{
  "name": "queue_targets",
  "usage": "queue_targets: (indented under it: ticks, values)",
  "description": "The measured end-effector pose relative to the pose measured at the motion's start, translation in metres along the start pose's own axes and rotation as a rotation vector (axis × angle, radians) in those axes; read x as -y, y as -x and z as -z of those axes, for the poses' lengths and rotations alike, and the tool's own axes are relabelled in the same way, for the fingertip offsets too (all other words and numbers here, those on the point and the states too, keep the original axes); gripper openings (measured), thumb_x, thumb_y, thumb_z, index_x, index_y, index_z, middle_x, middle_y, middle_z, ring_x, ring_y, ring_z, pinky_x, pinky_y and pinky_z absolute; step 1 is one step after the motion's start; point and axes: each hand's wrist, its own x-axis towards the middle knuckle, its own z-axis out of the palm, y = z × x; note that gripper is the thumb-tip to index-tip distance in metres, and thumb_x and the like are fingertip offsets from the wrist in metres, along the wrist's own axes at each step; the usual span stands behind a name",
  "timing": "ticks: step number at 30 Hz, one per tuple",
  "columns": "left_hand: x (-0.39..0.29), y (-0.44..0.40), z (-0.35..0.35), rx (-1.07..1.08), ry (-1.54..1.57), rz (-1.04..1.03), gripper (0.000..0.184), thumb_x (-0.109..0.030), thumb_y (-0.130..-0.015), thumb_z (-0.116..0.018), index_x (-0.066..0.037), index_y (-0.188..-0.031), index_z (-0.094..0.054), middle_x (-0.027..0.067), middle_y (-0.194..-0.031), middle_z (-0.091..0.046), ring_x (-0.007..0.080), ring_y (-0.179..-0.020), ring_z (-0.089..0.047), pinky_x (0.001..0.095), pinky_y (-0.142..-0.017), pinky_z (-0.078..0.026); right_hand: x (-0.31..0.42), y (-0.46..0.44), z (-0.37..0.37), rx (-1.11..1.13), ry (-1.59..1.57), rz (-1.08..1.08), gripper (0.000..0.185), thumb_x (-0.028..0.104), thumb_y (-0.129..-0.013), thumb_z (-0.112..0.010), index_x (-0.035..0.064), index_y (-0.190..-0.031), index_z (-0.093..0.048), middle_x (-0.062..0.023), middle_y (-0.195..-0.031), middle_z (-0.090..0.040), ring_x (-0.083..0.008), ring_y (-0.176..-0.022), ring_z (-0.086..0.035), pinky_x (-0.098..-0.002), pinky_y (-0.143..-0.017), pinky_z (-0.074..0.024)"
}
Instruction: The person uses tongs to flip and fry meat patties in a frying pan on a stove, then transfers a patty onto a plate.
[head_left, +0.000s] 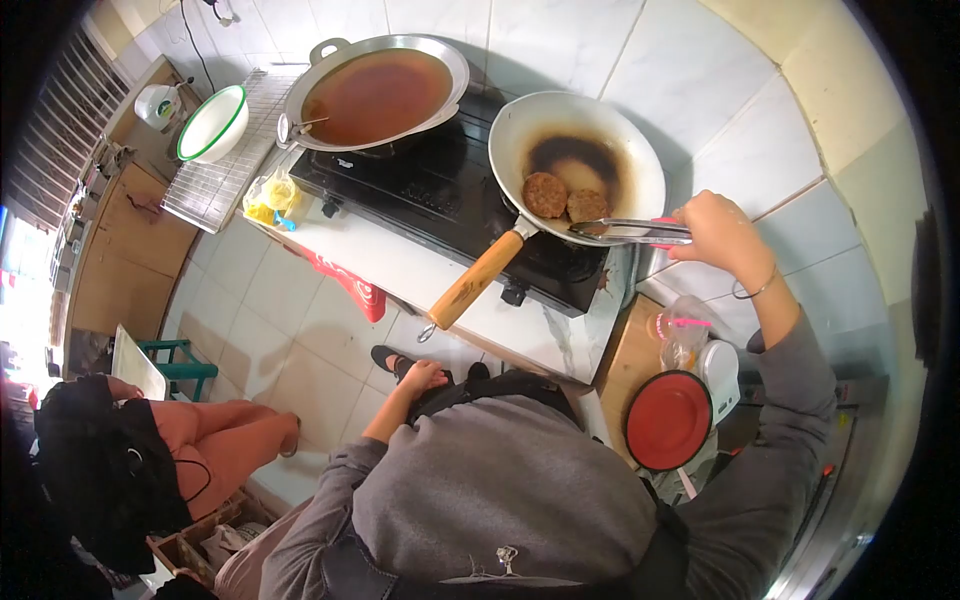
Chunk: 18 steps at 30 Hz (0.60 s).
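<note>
My right hand (715,232) is closed around a pair of metal tongs (645,236) with red on the handle. The tongs reach over the rim of a white frying pan (630,165), their tips close to one of two browned patties. One patty (545,195) lies to the left, the other patty (587,206) nearer the tips; whether the tips touch it I cannot tell. A wooden handle (475,278) sticks out from the pan toward me. By my waist, my left hand (425,375) hangs with its fingers curled in and nothing visible in them.
On the black gas stove (400,195), a large wok (462,75) holds brownish-red liquid. Left of it are a wire rack (205,190) and a green-rimmed bowl (215,125). A red pan (668,420) is at my right. Another person (225,440) sits at lower left.
</note>
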Motion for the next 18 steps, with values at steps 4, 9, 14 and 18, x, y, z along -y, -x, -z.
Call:
queue_targets:
  ticks: [4,9,14,18]
  values:
    - [0.0,-0.002,0.0,-0.007,-0.016,0.008,0.03,-0.018,-0.081,-0.051,0.004,-0.101,-0.044,0.0139,-0.085,-0.052,0.0223,-0.068,-0.059,0.029,-0.061,-0.052,0.001,-0.001,0.0,-0.048,0.093,0.003,0.029,0.023,-0.054,-0.07,0.0014,-0.071,-0.061,-0.0171,-0.061,-0.054,-0.0309,-0.061,-0.054,-0.0366,-0.058,-0.0437]
    - [0.001,0.004,0.0,0.009,0.065,-0.013,0.032,-0.017,-0.081,-0.052,0.004,-0.103,-0.043,0.0144,-0.086,-0.052,0.0231,-0.069,-0.059,0.0301,-0.062,-0.052,0.003,-0.009,0.006,-0.157,0.03,0.0,0.029,0.022,-0.057,-0.069,0.0003,-0.072,-0.057,-0.0169,-0.064,-0.054,-0.0312,-0.062,-0.055,-0.0373,-0.058,-0.0441]
    - [0.008,-0.009,0.004,0.023,0.021,0.008,0.032,-0.018,-0.081,-0.052,0.004,-0.102,-0.044,0.0153,-0.088,-0.052,0.0233,-0.07,-0.059,0.0302,-0.062,-0.052,0.015,-0.021,-0.021,-0.199,0.127,0.147,0.028,0.017,-0.06,-0.067,-0.0012,-0.078,-0.055,-0.0153,-0.069,-0.055,-0.0304,-0.063,-0.055,-0.0361,-0.058,-0.0452]
    - [0.01,0.0,0.006,0.001,0.05,-0.012,0.032,-0.018,-0.081,-0.052,0.004,-0.103,-0.044,0.0148,-0.087,-0.051,0.0235,-0.071,-0.059,0.0297,-0.062,-0.052,0.02,-0.017,-0.035,-0.179,0.148,0.142,0.029,0.012,-0.06,-0.067,-0.002,-0.081,-0.053,-0.0153,-0.07,-0.054,-0.0295,-0.064,-0.056,-0.0355,-0.058,-0.0458]
